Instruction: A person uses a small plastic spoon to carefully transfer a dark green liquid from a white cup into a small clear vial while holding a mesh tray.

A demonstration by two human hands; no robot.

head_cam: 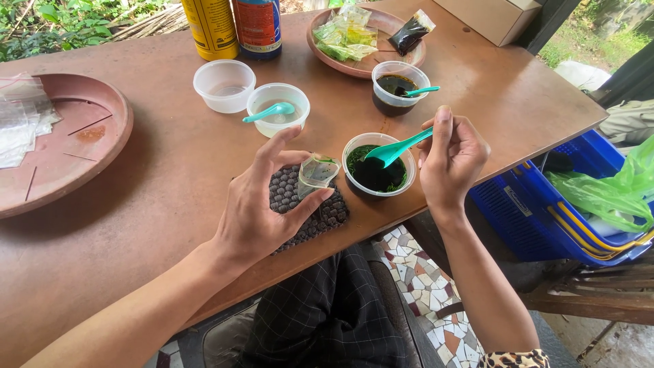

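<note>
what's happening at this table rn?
A person seated at a brown table holds a small clear plastic pouch open in the left hand over a dark woven mat. The right hand holds a teal spoon whose bowl rests in a clear cup of dark green paste. Three more cups stand behind, two with their own teal spoons.

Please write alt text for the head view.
The left hand holds a small clear plastic bag open, while the right hand dips a teal plastic spoon into a clear plastic cup of dark green paste on a brown table.
</note>
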